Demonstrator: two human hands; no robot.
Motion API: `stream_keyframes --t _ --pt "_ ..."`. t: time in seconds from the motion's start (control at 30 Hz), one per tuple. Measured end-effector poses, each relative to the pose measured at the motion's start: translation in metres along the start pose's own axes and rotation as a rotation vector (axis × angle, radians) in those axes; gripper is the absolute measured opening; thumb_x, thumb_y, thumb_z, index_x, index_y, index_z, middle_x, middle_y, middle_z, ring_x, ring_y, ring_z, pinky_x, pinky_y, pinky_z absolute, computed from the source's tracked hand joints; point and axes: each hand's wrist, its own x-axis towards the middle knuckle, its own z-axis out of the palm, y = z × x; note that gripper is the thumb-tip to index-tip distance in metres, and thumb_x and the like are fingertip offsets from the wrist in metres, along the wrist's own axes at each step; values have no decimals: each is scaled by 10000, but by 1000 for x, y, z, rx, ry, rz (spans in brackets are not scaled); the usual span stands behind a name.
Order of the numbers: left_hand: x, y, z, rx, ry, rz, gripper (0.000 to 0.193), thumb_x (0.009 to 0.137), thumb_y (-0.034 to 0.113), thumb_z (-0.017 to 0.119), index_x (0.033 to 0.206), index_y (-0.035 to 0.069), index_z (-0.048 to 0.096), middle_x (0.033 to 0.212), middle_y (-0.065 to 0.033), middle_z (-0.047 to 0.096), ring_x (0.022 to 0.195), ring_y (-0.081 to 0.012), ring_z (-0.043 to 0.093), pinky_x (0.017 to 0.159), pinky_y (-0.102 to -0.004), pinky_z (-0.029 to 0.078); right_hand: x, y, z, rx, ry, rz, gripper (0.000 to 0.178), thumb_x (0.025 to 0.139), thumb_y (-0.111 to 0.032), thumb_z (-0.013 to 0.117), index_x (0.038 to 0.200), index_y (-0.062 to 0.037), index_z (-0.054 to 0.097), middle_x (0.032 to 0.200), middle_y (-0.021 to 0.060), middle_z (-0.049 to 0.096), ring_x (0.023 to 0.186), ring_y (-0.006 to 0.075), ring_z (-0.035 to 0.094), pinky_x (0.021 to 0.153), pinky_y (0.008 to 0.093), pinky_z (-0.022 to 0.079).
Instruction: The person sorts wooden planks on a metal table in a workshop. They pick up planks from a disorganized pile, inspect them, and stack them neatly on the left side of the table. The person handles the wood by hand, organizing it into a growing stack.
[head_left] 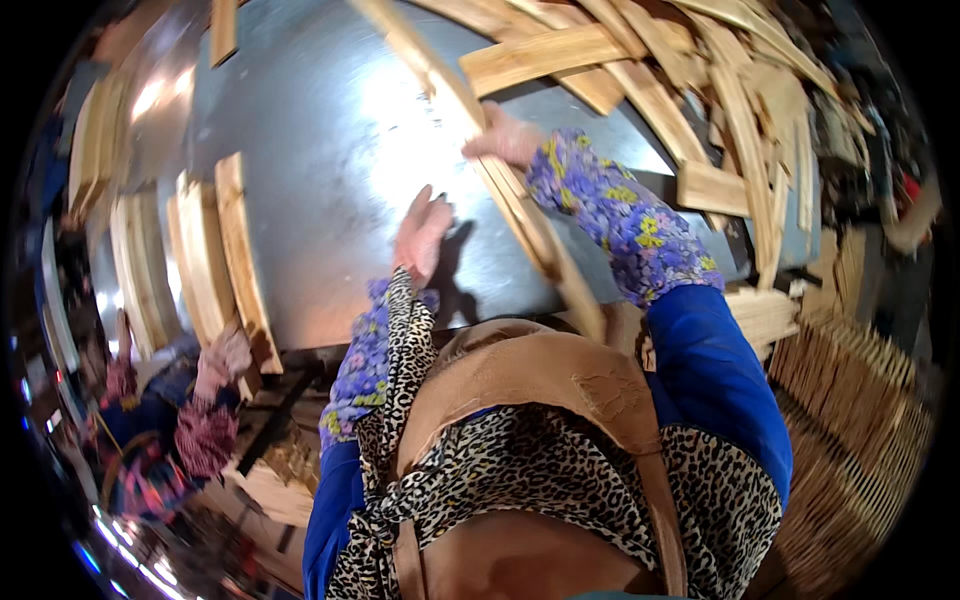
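My right hand [507, 136] is closed around long, narrow wooden strips [519, 213], at least two by the look of them. They slant across the metal table [330, 170], from the far edge down toward my apron [530, 355], and are slightly blurred. To the left of the strips is my left hand [423, 236], with nothing in it and its fingers stretched out. It casts a shadow on the shiny tabletop. Both my forearms wear flowered sleeve covers over blue sleeves.
Loose wooden slats [650, 90] lie in a jumbled heap at the far right. Upright stacks of slats [205, 255] stand at the left, where a co-worker's hand [222, 362] touches one. Many thin boards [850, 400] are piled below right. Another slat [223, 30] lies at the far left.
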Motion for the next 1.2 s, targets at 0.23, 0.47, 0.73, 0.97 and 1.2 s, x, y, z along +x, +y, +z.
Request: stream_keyframes --t 0.23,0.47,0.73,0.97,1.2 --pt "26 11 -104 -233 -145 -17 719 924 147 728 1566 -54 476 1326 -166 712 1214 -276 675 1152 -406 494 55 -135 116 545 -82 122 773 882 -201 841 1518 56 485 1267 223 718 1070 303 752 893 437 645" --pt "24 -19 -137 -252 -18 -36 551 966 49 661 1501 -56 585 1324 -146 731 1191 -254 690 1124 -390 517 -80 -18 173 182 -73 60 1132 867 -251 886 1713 46 194 1565 260 540 1448 337 534 1236 432 419" --pt "-31 -13 -272 469 654 -153 664 1067 293 583 1611 -61 442 1607 -295 537 1451 -383 567 1238 -427 436 -53 -70 188 440 -323 43 1131 871 -346 894 1719 34 249 1558 191 538 1380 278 547 1192 395 455" --pt "-48 11 -185 284 130 -19 1154 905 248 838 1726 -76 96 1723 -289 355 1529 -384 456 1318 -419 306 -9 -111 232 799 -383 197 740 1021 -453 760 1526 40 537 1371 196 705 1212 305 717 1060 434 600" --pt "-4 -17 -221 -1023 -205 3 826 875 240 785 1606 20 469 1355 -150 679 1160 -304 709 1030 -462 611 1 -97 230 1269 -503 251 591 1064 -504 701 1456 -66 639 1313 153 749 1122 325 745 1014 477 621"
